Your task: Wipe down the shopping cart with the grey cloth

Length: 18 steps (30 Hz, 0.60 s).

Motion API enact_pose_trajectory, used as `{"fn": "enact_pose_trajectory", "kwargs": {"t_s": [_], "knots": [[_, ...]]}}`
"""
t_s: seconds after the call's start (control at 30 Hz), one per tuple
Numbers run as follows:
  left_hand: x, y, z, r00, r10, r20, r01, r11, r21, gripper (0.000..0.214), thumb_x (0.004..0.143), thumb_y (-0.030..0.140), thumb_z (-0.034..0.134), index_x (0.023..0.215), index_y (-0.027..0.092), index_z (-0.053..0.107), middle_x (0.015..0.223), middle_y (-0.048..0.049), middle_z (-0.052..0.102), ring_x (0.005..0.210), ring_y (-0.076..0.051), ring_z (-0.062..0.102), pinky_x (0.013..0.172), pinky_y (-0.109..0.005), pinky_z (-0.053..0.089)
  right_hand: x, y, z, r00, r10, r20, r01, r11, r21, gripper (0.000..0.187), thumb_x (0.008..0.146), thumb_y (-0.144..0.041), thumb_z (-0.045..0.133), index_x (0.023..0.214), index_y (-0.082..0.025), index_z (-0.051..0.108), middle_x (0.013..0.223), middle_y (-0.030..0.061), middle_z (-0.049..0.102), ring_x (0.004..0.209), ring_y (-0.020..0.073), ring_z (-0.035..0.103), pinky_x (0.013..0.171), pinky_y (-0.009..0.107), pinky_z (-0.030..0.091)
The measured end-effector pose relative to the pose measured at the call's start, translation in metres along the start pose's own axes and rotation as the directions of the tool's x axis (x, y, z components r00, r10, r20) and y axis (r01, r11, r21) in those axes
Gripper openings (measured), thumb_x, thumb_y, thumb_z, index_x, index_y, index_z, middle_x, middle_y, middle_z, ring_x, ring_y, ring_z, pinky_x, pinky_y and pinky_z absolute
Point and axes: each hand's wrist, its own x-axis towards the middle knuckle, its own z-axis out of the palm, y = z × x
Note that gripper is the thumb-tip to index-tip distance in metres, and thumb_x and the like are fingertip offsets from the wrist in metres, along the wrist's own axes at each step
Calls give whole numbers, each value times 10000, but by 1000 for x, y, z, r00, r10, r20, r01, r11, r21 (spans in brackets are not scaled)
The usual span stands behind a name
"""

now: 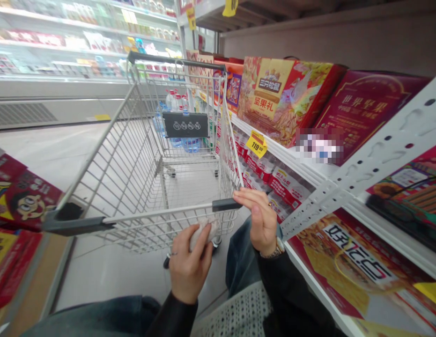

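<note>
A wire shopping cart [158,208] stands before me, its basket holding nothing that I can see. My left hand [189,269] is closed on a crumpled white cloth [205,233], pressed against the wires just below the cart's near rail. Whether it is cloth or a paper wipe is hard to tell. At the near right corner, my right hand [262,217] touches the black plastic corner piece [226,205] with its fingertips. Its fingers are stretched out, the thumb is apart, and nothing is in the palm. A second black corner piece [79,222] sits at the cart's near left.
Shelves on the right hold nut gift boxes [269,100], with a yellow price tag [256,144] on the edge. Under them are shrink-wrapped bottles [274,180]. Water jugs [181,105] stand beyond the cart. Red boxes [24,196] lie at left; a refrigerated display [80,51] lines the back.
</note>
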Motion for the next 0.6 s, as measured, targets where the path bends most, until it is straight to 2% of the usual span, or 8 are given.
{"fn": "enact_pose_trajectory", "kwargs": {"t_s": [0.1, 0.33, 0.5, 0.6], "knots": [[-1, -2, 0, 1000, -12, 3, 12, 1000, -10, 496, 788, 94, 741, 1257, 226, 646, 1206, -118, 618, 1102, -237, 597, 989, -389, 502, 2, 1, 0, 1000, 10, -14, -10, 1000, 2, 448, 1021, -185, 318, 1185, -254, 730, 1170, 51, 755, 1197, 228, 652, 1029, 503, 508], [0, -20, -5, 994, 0, -112, 10, 996, 94, 528, 758, 126, 785, 1254, 247, 650, 1223, -117, 632, 1096, -236, 614, 994, -386, 504, 6, 8, 0, 1000, 13, -28, -12, 1000, 18, 440, 1023, -207, 329, 1152, -270, 745, 1148, 40, 764, 1181, 229, 664, 1017, 502, 518], [-1, -20, 2, 999, 6, -51, -2, 997, 74, 501, 774, 134, 766, 1248, 249, 652, 1199, -114, 633, 1086, -240, 615, 980, -393, 517, 10, 14, 1, 998, 16, -55, -16, 1000, -2, 445, 1032, -233, 318, 1121, -263, 752, 1135, 46, 769, 1166, 228, 673, 1014, 505, 523], [4, -20, -1, 998, -5, -67, 11, 996, 86, 518, 776, 125, 759, 1266, 244, 642, 1212, -119, 631, 1095, -241, 616, 991, -396, 511, 13, 19, 0, 998, 17, -61, -18, 1000, -16, 443, 1037, -238, 314, 1116, -254, 749, 1145, 53, 765, 1173, 223, 671, 1029, 508, 518]]}}
